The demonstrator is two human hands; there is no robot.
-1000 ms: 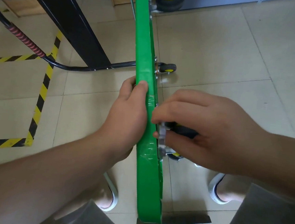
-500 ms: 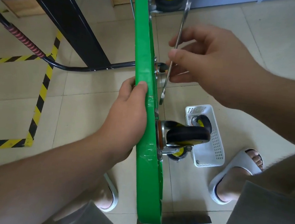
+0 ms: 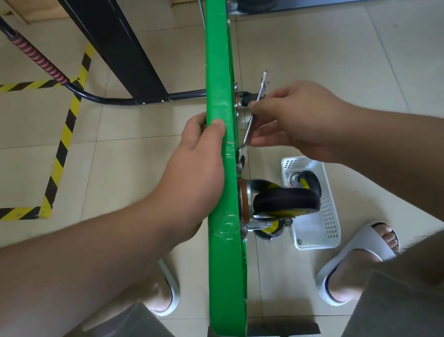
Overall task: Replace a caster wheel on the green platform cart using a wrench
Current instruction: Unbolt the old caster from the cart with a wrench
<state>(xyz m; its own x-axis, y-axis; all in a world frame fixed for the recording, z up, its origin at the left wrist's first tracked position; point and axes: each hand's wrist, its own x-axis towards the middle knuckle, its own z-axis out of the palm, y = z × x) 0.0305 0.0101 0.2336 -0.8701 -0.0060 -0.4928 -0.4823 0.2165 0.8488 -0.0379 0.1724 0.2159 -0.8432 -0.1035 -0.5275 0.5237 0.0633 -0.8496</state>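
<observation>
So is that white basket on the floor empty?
No, the white basket has a caster wheel with a black tyre and yellow hub lying in it.

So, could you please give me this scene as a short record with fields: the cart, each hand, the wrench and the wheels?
cart: green platform cart stands on its edge
left hand: grips the cart's edge
right hand: pinches the wrench
wrench end: at the underside, just above the mounted caster wheel; bolt contact unclear
basket: white basket on the floor holds another caster
</observation>
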